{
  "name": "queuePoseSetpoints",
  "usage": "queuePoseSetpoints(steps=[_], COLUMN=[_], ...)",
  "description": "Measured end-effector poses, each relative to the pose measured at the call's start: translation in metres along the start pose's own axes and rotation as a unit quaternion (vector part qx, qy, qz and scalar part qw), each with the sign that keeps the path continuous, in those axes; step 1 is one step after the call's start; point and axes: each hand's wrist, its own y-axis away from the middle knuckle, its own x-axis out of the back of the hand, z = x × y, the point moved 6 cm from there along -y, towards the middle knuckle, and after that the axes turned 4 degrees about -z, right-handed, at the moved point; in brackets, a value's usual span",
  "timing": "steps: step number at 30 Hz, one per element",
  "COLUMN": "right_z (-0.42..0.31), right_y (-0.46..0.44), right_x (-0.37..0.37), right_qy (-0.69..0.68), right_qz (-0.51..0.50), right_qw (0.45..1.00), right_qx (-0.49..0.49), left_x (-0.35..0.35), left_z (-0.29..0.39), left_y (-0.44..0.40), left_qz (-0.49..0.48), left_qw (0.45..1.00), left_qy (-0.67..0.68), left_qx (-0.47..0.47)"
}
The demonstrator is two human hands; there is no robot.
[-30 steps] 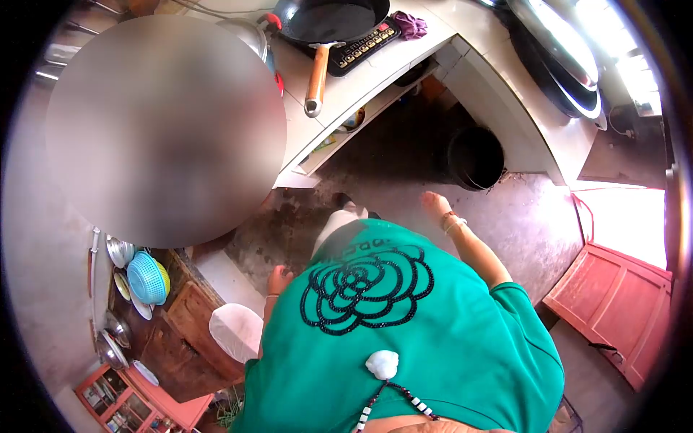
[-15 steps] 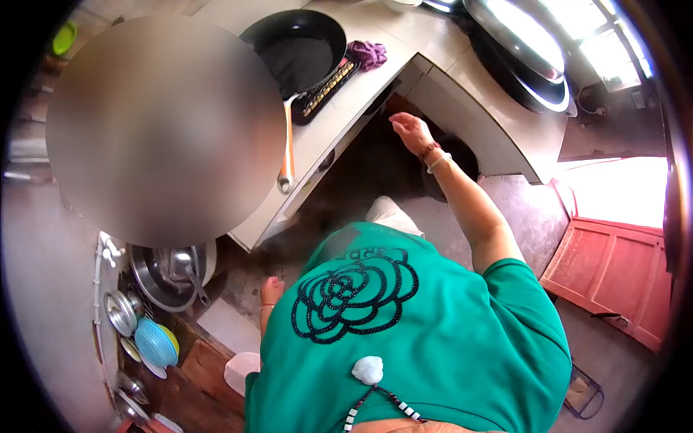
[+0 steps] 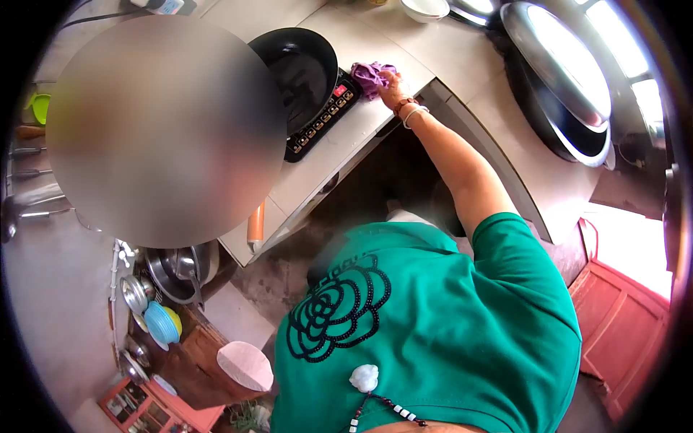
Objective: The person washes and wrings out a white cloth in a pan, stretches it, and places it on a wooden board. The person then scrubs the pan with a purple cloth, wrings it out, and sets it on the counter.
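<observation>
My right hand [image 3: 393, 89] reaches onto the counter's front edge, its fingers on a crumpled purple cloth [image 3: 370, 78]. The fingers look closed round part of the cloth. Just left of the cloth lies a black induction cooker [image 3: 323, 123] with a row of buttons. On it rests a black frying pan [image 3: 299, 76], partly covered by a round blurred patch. The pan's wooden handle [image 3: 255, 225] points toward the front edge. My left hand does not show; the green shirt fills the lower middle.
A large dark wok with a shiny lid [image 3: 559, 68] stands on the right counter [image 3: 498, 101]. A white bowl [image 3: 426, 9] is at the back. Basins [image 3: 180, 274] and a blue basket [image 3: 160, 323] are at lower left, a red door [image 3: 621, 325] at right.
My right hand has risen from beside the body, over the under-counter gap, to the purple cloth. My left hand has gone out of sight. The view has shifted.
</observation>
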Motion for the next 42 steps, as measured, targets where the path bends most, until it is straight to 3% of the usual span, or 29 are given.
queuePoseSetpoints(steps=[4, 6, 7, 8, 10, 12, 14, 15, 16, 18, 19, 20, 22, 23, 24, 26, 27, 31, 34, 42], right_z=[0.011, 0.028, 0.034, 0.046, 0.037, 0.031, 0.025, 0.018, 0.002, -0.003, 0.007, 0.017, 0.022, 0.042, 0.05, 0.048, 0.047, 0.014, 0.002, -0.057], right_y=[-0.029, -0.058, -0.067, -0.081, -0.083, -0.085, -0.082, -0.073, -0.056, -0.041, -0.048, -0.043, -0.04, -0.051, -0.05, -0.036, -0.033, 0.007, 0.05, 0.147], right_x=[-0.017, -0.035, -0.044, -0.058, -0.037, -0.002, 0.039, 0.061, 0.077, 0.083, 0.074, 0.072, 0.051, 0.027, 0.01, -0.009, -0.014, -0.038, -0.054, -0.127], right_qy=[0.068, 0.068, -0.003, -0.099, -0.295, -0.398, -0.368, -0.258, -0.203, -0.059, 0.03, 0.044, 0.09, 0.136, 0.169, 0.258, 0.231, 0.24, 0.223, 0.234], right_qz=[0.01, -0.065, -0.128, -0.136, -0.141, -0.117, -0.084, -0.043, -0.086, -0.081, -0.126, -0.073, -0.084, -0.064, -0.109, -0.032, -0.039, -0.119, -0.11, -0.203], right_qw=[0.997, 0.995, 0.991, 0.984, 0.945, 0.909, 0.913, 0.951, 0.962, 0.963, 0.964, 0.975, 0.982, 0.973, 0.97, 0.945, 0.958, 0.931, 0.931, 0.878], right_qx=[0.034, 0.033, 0.033, 0.061, -0.004, 0.049, 0.152, 0.167, 0.158, 0.251, 0.231, 0.206, 0.146, 0.174, 0.138, 0.198, 0.165, 0.249, 0.268, 0.364], left_x=[-0.016, -0.023, -0.025, -0.027, -0.03, -0.033, -0.036, -0.038, -0.038, -0.04, -0.041, -0.041, -0.044, -0.044, -0.044, -0.044, -0.045, -0.049, -0.053, -0.072], left_z=[0.027, 0.037, 0.041, 0.045, 0.05, 0.052, 0.052, 0.052, 0.052, 0.051, 0.05, 0.05, 0.051, 0.051, 0.05, 0.049, 0.048, 0.045, 0.039, 0.012], left_y=[0.018, 0.026, 0.029, 0.031, 0.035, 0.038, 0.039, 0.039, 0.038, 0.036, 0.036, 0.035, 0.034, 0.034, 0.034, 0.034, 0.035, 0.033, 0.032, 0.044], left_qz=[0.001, -0.001, -0.004, -0.007, -0.011, -0.015, -0.015, -0.016, -0.018, -0.022, -0.025, -0.026, -0.03, -0.032, -0.034, -0.038, -0.039, -0.048, -0.047, -0.036], left_qw=[0.999, 0.999, 0.999, 0.999, 0.998, 0.998, 0.997, 0.997, 0.996, 0.996, 0.996, 0.996, 0.996, 0.996, 0.996, 0.995, 0.995, 0.995, 0.995, 0.992], left_qy=[0.011, 0.011, 0.01, 0.009, 0.01, 0.013, 0.018, 0.02, 0.021, 0.021, 0.02, 0.02, 0.02, 0.02, 0.019, 0.02, 0.02, 0.023, 0.032, 0.071], left_qx=[0.033, 0.045, 0.048, 0.053, 0.06, 0.068, 0.076, 0.078, 0.08, 0.083, 0.083, 0.084, 0.084, 0.085, 0.085, 0.085, 0.087, 0.085, 0.085, 0.097])
